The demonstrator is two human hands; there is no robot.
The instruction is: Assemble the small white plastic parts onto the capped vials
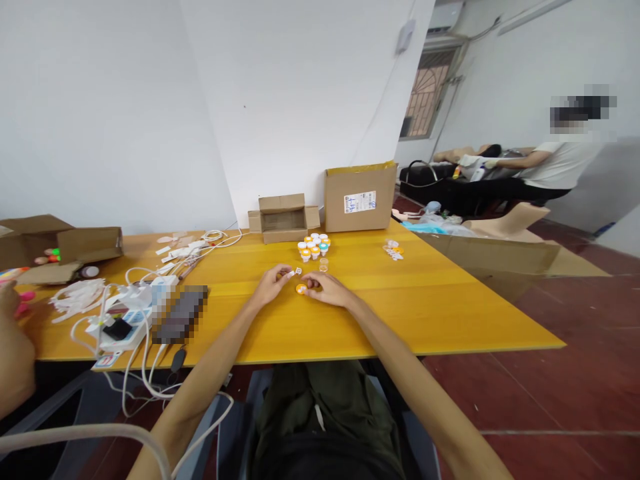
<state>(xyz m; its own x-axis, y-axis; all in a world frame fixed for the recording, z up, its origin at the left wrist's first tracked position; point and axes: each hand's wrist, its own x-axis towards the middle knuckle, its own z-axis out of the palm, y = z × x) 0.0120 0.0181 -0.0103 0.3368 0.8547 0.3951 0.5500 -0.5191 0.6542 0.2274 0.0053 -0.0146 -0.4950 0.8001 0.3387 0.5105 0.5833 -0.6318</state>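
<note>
My left hand [273, 284] is above the table, its thumb and fingers pinched on a small white piece [291, 273]. Just past those fingertips sits another small white part [299, 271] with dark marks. My right hand [326, 289] has its fingertips closed on the edge of an orange round cap [301, 289] with a whitish middle, low over the wood. Beyond both hands stands a cluster of small white and orange capped pieces [306, 255], one of them with a teal top [323, 247]. Clear round pieces [323, 263] lie close to my right hand.
Cardboard boxes, one open [284, 220] and one closed [360, 198], stand at the table's back. Loose small parts [393, 250] lie to the right. Leftward are a power strip [130, 320] with cables, a phone [181, 313] and another person's arm [15, 360].
</note>
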